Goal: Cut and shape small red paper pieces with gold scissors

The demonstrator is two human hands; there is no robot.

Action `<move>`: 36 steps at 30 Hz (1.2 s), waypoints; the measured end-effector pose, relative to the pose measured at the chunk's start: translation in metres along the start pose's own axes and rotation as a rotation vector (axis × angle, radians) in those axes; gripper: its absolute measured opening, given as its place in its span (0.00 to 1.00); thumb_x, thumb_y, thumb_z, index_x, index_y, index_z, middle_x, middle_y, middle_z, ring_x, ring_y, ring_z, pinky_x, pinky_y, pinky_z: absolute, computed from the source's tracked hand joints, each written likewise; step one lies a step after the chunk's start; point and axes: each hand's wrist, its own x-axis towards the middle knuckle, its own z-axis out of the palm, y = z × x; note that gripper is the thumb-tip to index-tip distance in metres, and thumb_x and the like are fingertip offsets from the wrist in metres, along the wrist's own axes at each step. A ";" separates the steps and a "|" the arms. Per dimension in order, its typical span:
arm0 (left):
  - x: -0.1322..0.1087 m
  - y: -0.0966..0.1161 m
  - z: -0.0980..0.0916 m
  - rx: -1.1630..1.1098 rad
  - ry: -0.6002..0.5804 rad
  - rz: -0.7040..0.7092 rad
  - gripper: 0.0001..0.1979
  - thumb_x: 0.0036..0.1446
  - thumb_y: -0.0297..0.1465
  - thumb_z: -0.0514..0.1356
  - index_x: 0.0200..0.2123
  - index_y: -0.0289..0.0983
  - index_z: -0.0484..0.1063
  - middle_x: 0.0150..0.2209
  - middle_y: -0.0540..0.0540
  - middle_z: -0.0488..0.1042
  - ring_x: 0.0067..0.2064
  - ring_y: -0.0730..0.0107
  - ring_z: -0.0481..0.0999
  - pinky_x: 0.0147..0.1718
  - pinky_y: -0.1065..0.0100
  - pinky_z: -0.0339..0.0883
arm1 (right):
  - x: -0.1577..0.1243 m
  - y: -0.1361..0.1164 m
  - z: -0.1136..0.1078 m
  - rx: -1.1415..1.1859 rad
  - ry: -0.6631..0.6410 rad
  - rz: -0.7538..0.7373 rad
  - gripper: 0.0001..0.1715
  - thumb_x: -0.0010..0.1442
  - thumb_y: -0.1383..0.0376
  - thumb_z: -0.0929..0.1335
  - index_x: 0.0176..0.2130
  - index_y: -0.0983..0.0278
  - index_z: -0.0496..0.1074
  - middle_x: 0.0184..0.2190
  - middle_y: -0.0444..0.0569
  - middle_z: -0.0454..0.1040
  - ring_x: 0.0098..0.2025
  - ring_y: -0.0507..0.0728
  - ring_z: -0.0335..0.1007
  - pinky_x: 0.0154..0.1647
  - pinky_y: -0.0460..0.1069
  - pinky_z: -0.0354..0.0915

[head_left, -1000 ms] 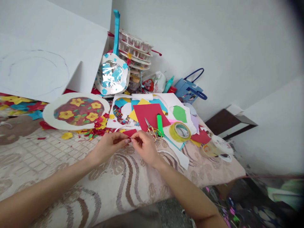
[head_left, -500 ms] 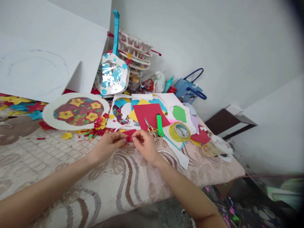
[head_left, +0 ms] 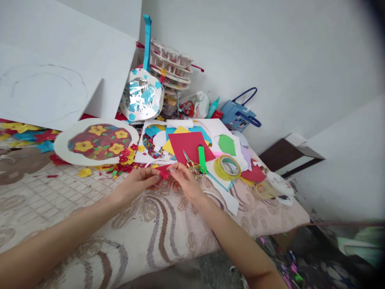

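My left hand [head_left: 135,185] and my right hand [head_left: 185,181] meet over the patterned cloth [head_left: 90,224], both pinching a small red paper piece [head_left: 164,171] between their fingertips. The piece looks folded or crumpled small. Just right of my right hand lie gold-handled scissors [head_left: 192,163] and a green marker [head_left: 201,157] on a red paper sheet [head_left: 188,144]. A roll of yellowish tape [head_left: 227,167] sits farther right.
A white oval frame with red and yellow flowers [head_left: 96,140] lies at the left, with paper scraps around it. A foil-centred frame [head_left: 142,94], stacked trays [head_left: 171,68] and a blue bag [head_left: 239,112] stand at the back. A large white board [head_left: 54,72] leans at left. The table's edge drops off at right.
The red piece has been folded smaller between my fingertips. My right hand has shifted slightly up and toward the scissors; my left hand has barely moved.
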 end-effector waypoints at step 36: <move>0.013 0.046 -0.064 0.923 0.516 0.383 0.12 0.52 0.39 0.55 0.29 0.36 0.70 0.24 0.51 0.70 0.27 0.72 0.66 0.27 0.72 0.56 | 0.002 0.003 -0.001 -0.069 -0.016 -0.019 0.18 0.57 0.53 0.64 0.28 0.65 0.66 0.21 0.41 0.66 0.18 0.46 0.62 0.15 0.41 0.53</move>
